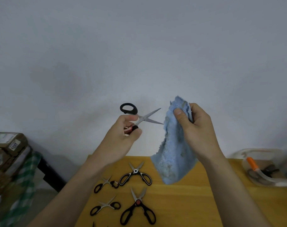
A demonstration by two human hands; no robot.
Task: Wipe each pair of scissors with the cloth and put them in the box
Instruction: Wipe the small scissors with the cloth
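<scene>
The left hand [123,133] grips black-handled steel scissors [139,117], blades spread (likely for wiping), just beside the fluffy blue cloth [173,153] pinched in the right hand [196,126] above the wooden worktop [188,202].

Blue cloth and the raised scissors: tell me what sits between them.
Nothing. In the head view, the open blades of the raised scissors point at the blue cloth, the lower tip reaching its edge, with only wall behind.

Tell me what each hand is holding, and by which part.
The left hand grips open scissors by the lower handle loop. The right hand pinches the blue cloth near its top edge, and the rest hangs down.
</scene>
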